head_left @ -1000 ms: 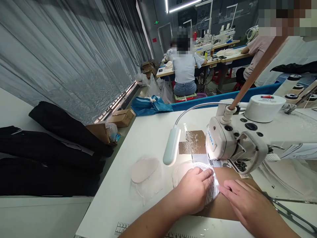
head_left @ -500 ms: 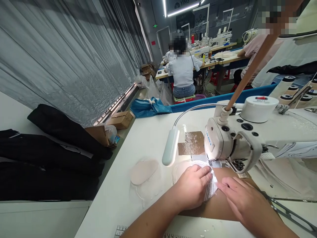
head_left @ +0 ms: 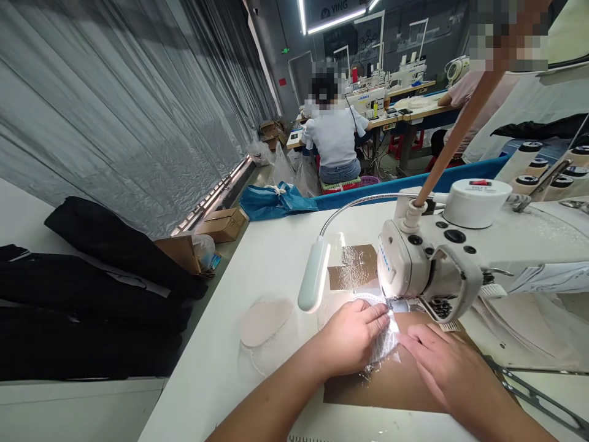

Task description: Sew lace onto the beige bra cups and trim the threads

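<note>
My left hand [head_left: 352, 337] lies flat on the lace [head_left: 385, 341], fingers spread and pressing down. It pinches nothing; it only holds the lace to the table [head_left: 276, 258]. My right hand [head_left: 437, 362] lies flat too, just beside the lace, on the brown patch [head_left: 396, 383]. Its fingers are open and hold nothing.

The lace sits right under the front of the machine [head_left: 427, 270], by the needle. A second ago both my hands were a bit lower and nearer to me. Now they have slid up toward the needle, and the lace has gone along with them. More of the brown patch shows below my hands. So I think the lace is being fed through bit by bit.

The lamp [head_left: 313, 283] hangs just left of my left hand. A pale oval pad [head_left: 265, 321] lies farther left, apart from my hands.
</note>
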Demonstrator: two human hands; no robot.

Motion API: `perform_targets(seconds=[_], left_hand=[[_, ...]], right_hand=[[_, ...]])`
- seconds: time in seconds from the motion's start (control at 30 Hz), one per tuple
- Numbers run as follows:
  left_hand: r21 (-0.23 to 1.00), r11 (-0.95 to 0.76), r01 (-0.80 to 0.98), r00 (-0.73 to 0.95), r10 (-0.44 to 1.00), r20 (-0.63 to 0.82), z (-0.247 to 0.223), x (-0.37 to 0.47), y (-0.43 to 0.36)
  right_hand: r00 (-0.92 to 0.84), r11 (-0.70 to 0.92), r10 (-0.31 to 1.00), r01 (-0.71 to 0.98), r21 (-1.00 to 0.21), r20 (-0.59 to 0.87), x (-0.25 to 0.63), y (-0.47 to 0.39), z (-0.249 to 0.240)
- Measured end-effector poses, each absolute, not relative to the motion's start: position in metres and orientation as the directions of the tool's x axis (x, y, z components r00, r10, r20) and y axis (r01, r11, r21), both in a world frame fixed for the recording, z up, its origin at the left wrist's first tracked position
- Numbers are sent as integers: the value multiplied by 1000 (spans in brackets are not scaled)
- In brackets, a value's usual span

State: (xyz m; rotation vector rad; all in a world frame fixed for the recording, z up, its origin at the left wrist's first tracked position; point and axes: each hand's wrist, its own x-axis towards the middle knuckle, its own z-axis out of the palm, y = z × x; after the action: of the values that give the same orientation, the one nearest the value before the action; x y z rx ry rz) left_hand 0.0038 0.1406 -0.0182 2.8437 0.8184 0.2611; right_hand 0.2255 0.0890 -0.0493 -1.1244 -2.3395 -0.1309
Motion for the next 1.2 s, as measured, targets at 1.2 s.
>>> perform_targets(seconds=[1.2], left_hand=[[198,-842,503,834,532,144,-18,1,173]], right_hand=[[-447,464,744,881,98,497,228,104,-67]])
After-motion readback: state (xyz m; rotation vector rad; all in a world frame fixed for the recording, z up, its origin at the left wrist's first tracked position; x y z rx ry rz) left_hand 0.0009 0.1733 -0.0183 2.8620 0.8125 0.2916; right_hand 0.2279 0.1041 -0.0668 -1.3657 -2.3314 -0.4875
